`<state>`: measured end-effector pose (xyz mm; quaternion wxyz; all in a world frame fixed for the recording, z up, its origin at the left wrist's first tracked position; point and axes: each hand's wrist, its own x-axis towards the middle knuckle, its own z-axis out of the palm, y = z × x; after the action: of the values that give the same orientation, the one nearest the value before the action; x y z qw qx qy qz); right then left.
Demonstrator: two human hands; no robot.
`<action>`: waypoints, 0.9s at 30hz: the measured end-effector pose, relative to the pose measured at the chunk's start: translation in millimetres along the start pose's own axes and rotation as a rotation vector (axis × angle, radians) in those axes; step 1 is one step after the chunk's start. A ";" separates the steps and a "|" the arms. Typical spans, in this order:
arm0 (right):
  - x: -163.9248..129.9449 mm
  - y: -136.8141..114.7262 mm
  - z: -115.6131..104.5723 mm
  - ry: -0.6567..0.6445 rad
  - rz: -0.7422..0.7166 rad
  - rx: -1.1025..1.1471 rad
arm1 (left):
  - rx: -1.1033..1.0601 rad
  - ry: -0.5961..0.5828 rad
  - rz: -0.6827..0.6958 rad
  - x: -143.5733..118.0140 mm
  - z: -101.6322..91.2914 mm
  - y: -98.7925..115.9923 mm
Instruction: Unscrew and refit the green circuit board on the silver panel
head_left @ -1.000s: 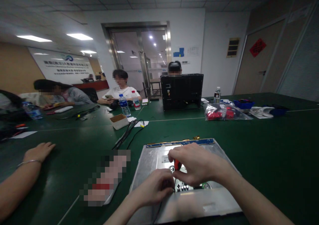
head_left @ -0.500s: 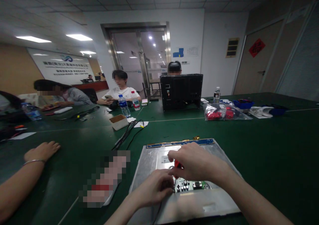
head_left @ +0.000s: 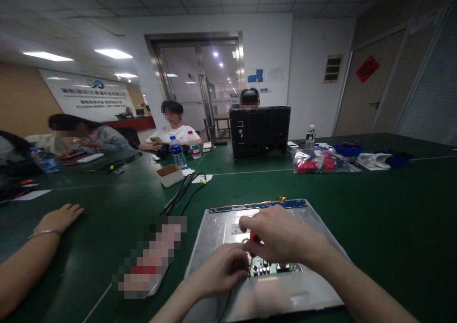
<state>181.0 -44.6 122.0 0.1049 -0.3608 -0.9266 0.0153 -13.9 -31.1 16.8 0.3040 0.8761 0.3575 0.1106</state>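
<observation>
The right hand [head_left: 282, 237] grips a red-handled screwdriver [head_left: 254, 238] over the circuit board [head_left: 273, 268] on a metal panel [head_left: 221, 227]. The left hand [head_left: 221, 270], fingers curled, rests on the panel beside it, on the green surface [head_left: 374, 218].

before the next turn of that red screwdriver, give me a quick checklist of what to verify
1. Right hand grips red-handled screwdriver: ok.
2. Left hand steadies beside the small circuit board: ok.
3. Tip seated in a screw: cannot tell, hidden by the hands.
4. Metal panel lies flat on the green table: ok.
5. Another person's hand rests apart from the panel: ok.
</observation>
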 end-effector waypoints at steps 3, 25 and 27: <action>0.6 0.0 0.1 -0.034 0.057 -0.045 | -0.009 -0.012 -0.012 -0.3 -1.4 3.1; -4.3 -3.3 -7.0 -0.036 -0.118 0.037 | -0.072 0.015 0.051 0.1 -1.8 2.3; -5.5 -4.1 -8.1 -0.056 -0.129 0.041 | -0.075 0.001 0.066 1.2 -0.5 -0.1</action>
<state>183.9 -51.6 129.4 0.0869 -0.2977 -0.9499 0.0376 -13.3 -29.9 17.1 0.3327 0.8753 0.3243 0.1344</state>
